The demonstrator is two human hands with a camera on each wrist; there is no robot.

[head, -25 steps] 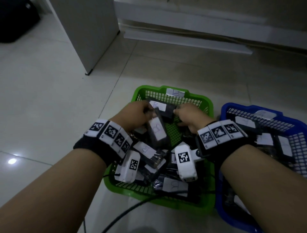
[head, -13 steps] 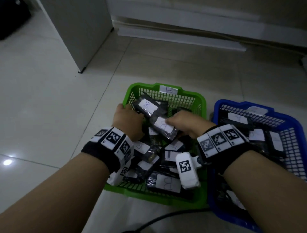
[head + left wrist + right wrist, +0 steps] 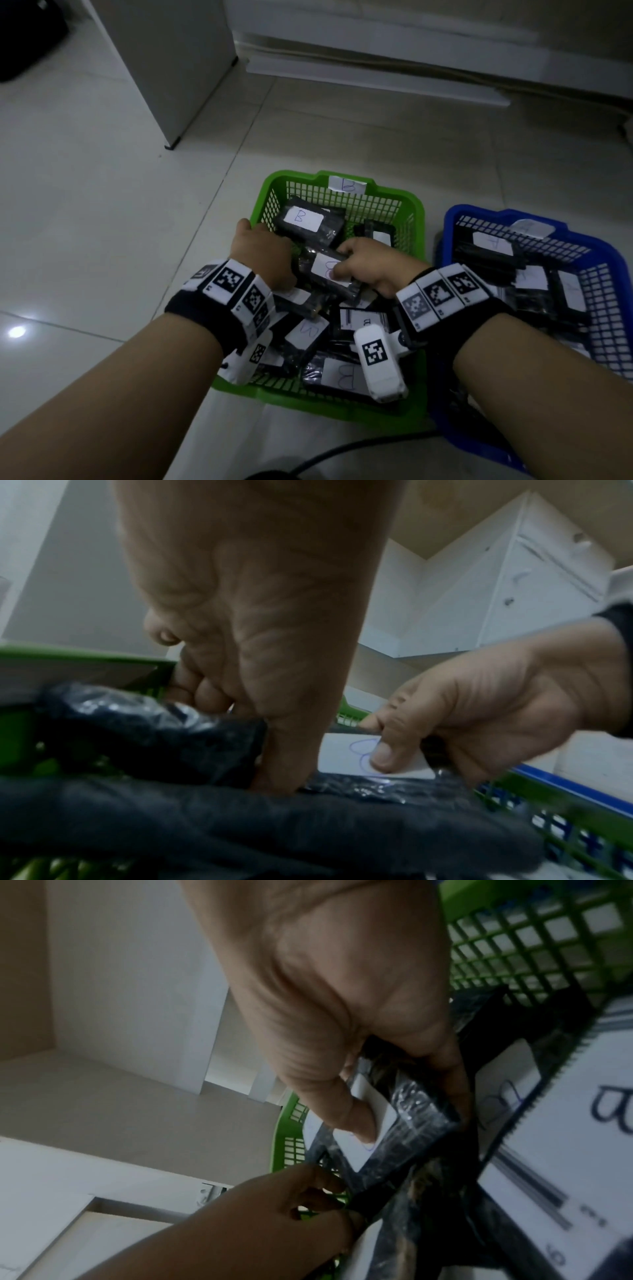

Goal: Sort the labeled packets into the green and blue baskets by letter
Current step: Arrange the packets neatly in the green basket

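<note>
In the green basket (image 3: 416, 205), tagged B, both hands work over a heap of dark packets. The right hand (image 3: 371, 262) pinches one packet (image 3: 329, 275) near the heap's middle, thumb on its white label, fingers (image 3: 452, 1074) curled under the edge. The left hand (image 3: 262, 255) sits just beside it by the left rim, fingers bent down among the packets; I cannot tell if they grasp anything. Every label readable here is a B, and the blue basket (image 3: 582, 236), close on the right, already holds many packets, so sorting looks far along, perhaps only checking left. The green one is crowded, walls hemming the hands on each side; free room is upward, and the floor (image 3: 102, 205) lies open to the left.
</note>
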